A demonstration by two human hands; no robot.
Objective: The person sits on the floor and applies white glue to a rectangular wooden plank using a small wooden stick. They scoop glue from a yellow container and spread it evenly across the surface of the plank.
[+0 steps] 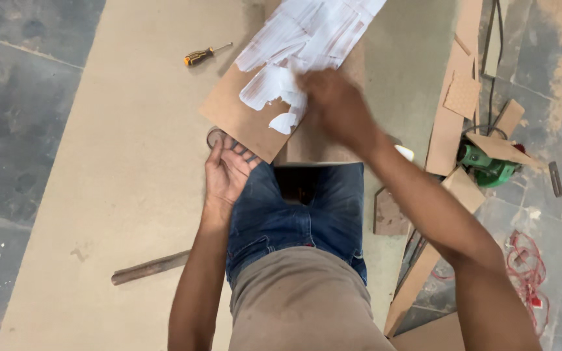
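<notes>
Board piece: brown fibreboard panel [242,114] lies tilted on a large sheet of the same material [131,195], in front of the person's knees; its upper part runs out of the top of the view.
White coating: thick white paste or glue [300,39] covers the upper half of the panel in streaks; the lower left corner is bare brown.
Right hand: right hand [333,104] lies on the panel at the lower edge of the white patch, blurred; it seems pressed flat into the coating, but whether the fingers are spread or together I cannot tell.
Left hand: left hand [226,172] sits palm up at the near edge of the panel, fingers loosely spread and curled upward, fingertips touching or just under the panel's edge; it holds nothing that shows.
Round object: small dark ring-like thing [216,135] peeks out just above the left hand's fingers, partly hidden by the panel.
Person: blue jeans [294,208] and a tan shirt [300,305], crouched or kneeling over the sheet.
Screwdriver: orange-and-black handled screwdriver [201,56] lies on the sheet, left of the panel, apart from it.
Bar: long dark wooden or metal bar [151,268] lies on the sheet near the left forearm.
Offcuts: brown board scraps [453,123] lie along the right edge of the sheet.
Power tool: green machine [486,166] rests on the grey floor among the scraps, partly covered by one.
Red cord: tangled red wire [525,260] lies on the floor to the right.
</notes>
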